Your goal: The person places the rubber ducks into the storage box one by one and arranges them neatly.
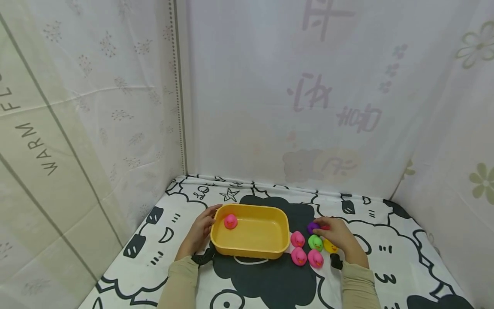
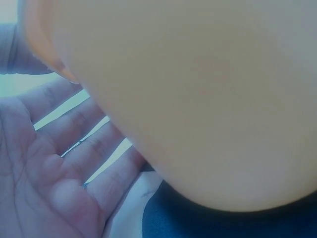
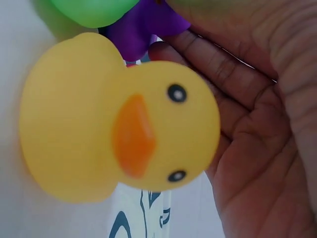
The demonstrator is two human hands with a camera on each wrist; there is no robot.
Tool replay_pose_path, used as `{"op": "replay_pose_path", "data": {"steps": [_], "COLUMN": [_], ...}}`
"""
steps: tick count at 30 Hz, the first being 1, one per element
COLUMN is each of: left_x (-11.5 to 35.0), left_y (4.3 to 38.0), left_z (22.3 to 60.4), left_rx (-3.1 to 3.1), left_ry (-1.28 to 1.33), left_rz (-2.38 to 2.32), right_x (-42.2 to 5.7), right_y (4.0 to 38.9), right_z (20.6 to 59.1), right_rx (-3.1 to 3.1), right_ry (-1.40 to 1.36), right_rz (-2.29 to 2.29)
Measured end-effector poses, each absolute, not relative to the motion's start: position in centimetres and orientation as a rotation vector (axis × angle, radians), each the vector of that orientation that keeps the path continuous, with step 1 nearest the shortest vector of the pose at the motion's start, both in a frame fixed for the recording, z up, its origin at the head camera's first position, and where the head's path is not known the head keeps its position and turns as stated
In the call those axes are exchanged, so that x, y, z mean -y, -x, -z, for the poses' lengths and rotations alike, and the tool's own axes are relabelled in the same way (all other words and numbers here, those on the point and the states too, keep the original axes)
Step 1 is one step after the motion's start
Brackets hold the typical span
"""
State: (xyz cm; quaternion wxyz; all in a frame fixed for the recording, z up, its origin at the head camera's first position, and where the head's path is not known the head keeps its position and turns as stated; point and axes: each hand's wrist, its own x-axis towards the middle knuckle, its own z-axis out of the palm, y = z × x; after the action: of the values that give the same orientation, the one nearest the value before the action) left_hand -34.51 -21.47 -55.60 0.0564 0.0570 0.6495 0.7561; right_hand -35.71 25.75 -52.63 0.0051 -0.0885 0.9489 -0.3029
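Observation:
A yellow plastic tub (image 1: 254,253) stands on the cloth, with one pink rubber duck (image 1: 230,221) inside near its left end. My left hand (image 1: 201,229) rests against the tub's left side, its fairly straight, spread fingers (image 2: 94,144) touching the outer wall. To the right of the tub, my right hand (image 1: 337,236) pinches a purple rubber duck (image 1: 312,228) between thumb and fingertips. Part of a red toy (image 1: 325,227) shows beneath that hand. Close under the right palm sits a yellow duck (image 3: 119,124), beside a green duck (image 1: 315,243).
Three more pink ducks, one of them (image 1: 299,256) in front, cluster by the tub's right end. A black-and-white patterned cloth (image 1: 154,266) covers the surface. Pale printed curtains (image 1: 251,94) hang at the back and both sides.

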Motion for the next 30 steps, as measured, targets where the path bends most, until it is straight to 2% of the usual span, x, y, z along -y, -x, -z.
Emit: {"op": "replay_pose_path", "data": {"steps": [19, 30], "left_x": [21.4, 21.4], "left_y": [34.6, 34.4], "left_z": [55.5, 55.6], "left_rx": [-1.97, -1.993], "left_ry": [-0.173, -0.156], "left_rz": [-2.319, -2.298], "right_x": [-25.0, -24.5], "right_y": [35.8, 35.4], "right_z": [51.6, 51.3], "right_rx": [-3.003, -3.042], "right_ry": [0.256, 0.341], "right_rz": [1.06, 1.113]}}
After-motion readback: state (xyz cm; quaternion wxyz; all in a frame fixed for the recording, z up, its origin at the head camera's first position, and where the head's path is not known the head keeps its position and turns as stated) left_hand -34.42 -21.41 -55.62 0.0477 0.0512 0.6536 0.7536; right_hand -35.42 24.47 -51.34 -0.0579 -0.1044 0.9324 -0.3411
